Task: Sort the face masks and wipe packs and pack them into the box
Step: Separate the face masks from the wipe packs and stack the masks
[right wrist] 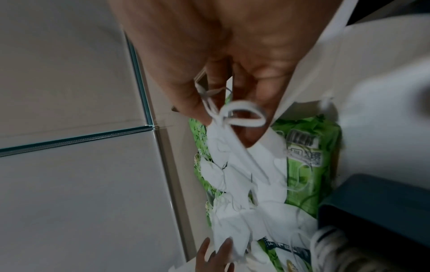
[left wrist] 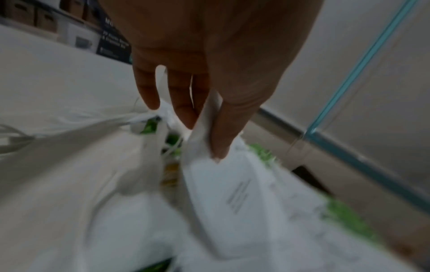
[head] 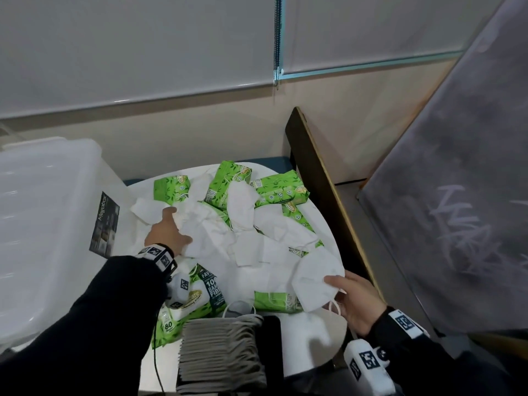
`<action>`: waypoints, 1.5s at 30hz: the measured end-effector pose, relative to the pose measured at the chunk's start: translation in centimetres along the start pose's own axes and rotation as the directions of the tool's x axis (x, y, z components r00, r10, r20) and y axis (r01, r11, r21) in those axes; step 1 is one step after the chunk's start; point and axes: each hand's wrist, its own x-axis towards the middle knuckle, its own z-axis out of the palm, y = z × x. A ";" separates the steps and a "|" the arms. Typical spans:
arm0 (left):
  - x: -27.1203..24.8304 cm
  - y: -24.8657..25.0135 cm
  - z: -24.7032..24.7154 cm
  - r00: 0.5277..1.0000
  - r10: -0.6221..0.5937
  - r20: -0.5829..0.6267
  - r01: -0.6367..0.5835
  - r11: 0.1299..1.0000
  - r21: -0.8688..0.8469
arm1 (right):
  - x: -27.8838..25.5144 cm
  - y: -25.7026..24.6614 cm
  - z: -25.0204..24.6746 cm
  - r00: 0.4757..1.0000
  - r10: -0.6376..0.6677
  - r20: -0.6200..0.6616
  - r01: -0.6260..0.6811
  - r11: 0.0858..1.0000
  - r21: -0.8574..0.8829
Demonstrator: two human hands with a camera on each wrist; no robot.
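Centrally, round white desk (head: 320, 332) w/ beige wall behind carries soft folded white face masks (head: 274, 247) over glossy green wipe packs (head: 281, 188); translucent plastic box (head: 48, 224) at left. Left hand (head: 167, 234) pinches one mask; right hand (head: 353, 302) grips another.

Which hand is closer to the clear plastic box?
Left. The left hand grips a white mask just beside the box; the right hand holds another mask at the table's far side.

Three camera views of one table (head: 328, 224).
The head view looks forward and down from above; each wrist view looks along its hand, very close (both blurred). All three share the heap of white masks (head: 257, 241) (left wrist: 232, 202) (right wrist: 244, 202) and green wipe packs (head: 278, 190) (right wrist: 307, 165).
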 end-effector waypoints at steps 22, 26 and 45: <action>-14.6 8.1 -6.1 0.747 0.644 0.166 -0.442 0.667 -0.600 | -1.2 -2.6 10.9 0.834 -0.271 0.481 0.479 0.788 -0.387; -14.9 5.5 -6.1 0.817 0.574 0.064 -0.375 0.611 -0.697 | -2.6 -1.6 10.8 0.863 -0.249 0.440 0.407 0.859 -0.311; -16.4 -8.2 -6.2 0.788 0.614 0.042 -0.468 0.641 -0.608 | -7.1 4.2 17.3 0.928 -0.203 0.313 0.365 0.669 -0.648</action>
